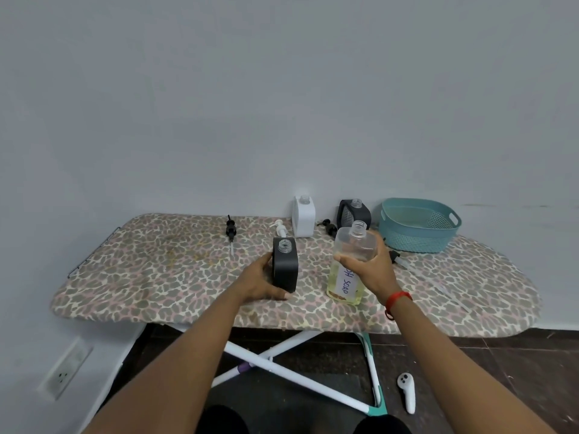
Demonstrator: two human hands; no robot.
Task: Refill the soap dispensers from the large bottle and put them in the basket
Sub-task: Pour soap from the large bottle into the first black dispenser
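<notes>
Left hand (262, 281) grips the black dispenser (286, 267), right hand (372, 265) clasps the large soap bottle (345, 285); no pouring yet, right-side basket (413, 240) empty.

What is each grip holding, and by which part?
Left grip holds the black dispenser by its left side. Right grip holds the soap bottle around its upper body, below the neck.

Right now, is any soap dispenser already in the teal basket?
No, the teal basket looks empty; the white dispenser and the rear black dispenser stand outside it on the ironing board.
</notes>
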